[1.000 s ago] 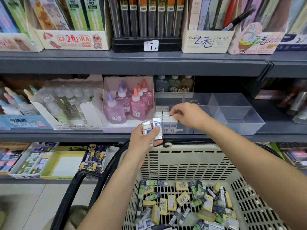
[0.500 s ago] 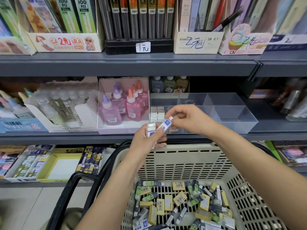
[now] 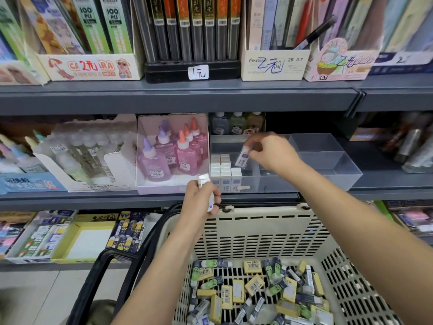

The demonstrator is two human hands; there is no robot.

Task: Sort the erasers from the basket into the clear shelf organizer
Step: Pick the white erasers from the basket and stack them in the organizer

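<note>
A clear shelf organizer (image 3: 328, 160) sits on the middle shelf, with several white erasers (image 3: 223, 166) standing in rows in its left compartment. My right hand (image 3: 269, 152) is over that compartment, pinching a white-and-blue eraser (image 3: 242, 157) held upright above the rows. My left hand (image 3: 201, 199) hovers just above the basket's far rim, gripping another white-and-blue eraser (image 3: 204, 181). The beige plastic basket (image 3: 257, 231) below holds many loose erasers (image 3: 253, 287) in yellow, green and dark sleeves.
Pink glue bottles in a white box (image 3: 172, 151) stand directly left of the organizer. Small bottles (image 3: 236, 124) sit behind it. The upper shelf edge (image 3: 178, 99) overhangs close above. The basket's black handle (image 3: 105, 273) arcs at lower left.
My right hand took one eraser from my left hand and carried it up and right over the organizer's left compartment. My left hand stayed near the basket rim with one eraser.
</note>
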